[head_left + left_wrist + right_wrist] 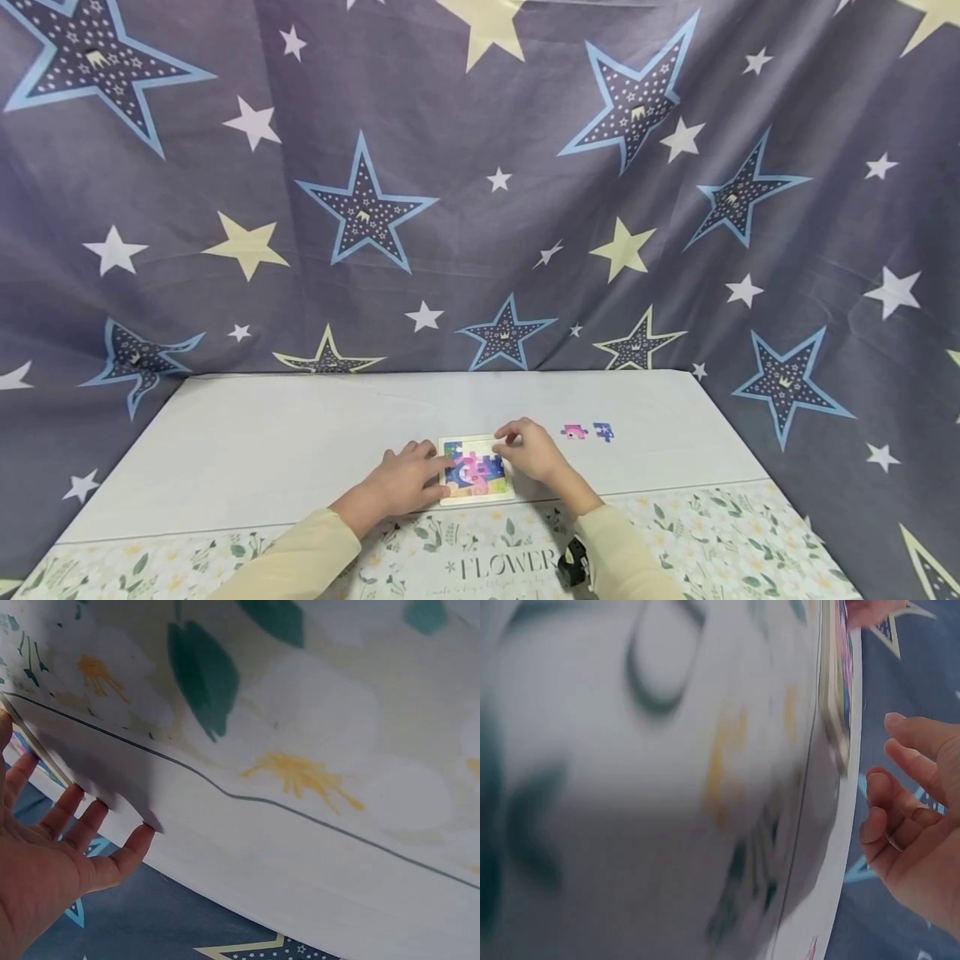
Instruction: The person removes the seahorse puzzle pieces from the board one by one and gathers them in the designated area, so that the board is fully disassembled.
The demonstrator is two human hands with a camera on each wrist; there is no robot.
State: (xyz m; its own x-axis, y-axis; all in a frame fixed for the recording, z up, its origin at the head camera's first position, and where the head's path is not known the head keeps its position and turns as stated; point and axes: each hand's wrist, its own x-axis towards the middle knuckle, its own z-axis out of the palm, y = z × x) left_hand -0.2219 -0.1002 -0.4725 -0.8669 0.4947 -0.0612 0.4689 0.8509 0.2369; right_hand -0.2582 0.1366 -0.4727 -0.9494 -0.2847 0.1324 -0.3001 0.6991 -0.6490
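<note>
A small jigsaw puzzle in a pale-rimmed tray (477, 502) lies on the table, its pink, blue and yellow pieces (480, 473) partly filling it; a pale area shows along the upper part. My left hand (403, 477) rests at the tray's left side, fingers spread, some reaching over the rim. In the left wrist view those fingers (91, 817) are nearly straight. By the tray's upper right corner is my right hand (534, 454), its fingers loosely bent. The right wrist view shows nothing between thumb and fingers of that hand (922, 817), apart from the tray edge (832, 697).
Two loose puzzle pieces lie right of the tray: a pink one (574, 432) and a blue one (603, 431). A flower-printed cloth (712, 533) covers the table's near part, with white surface (300, 442) beyond. A star-patterned curtain (450, 208) hangs behind.
</note>
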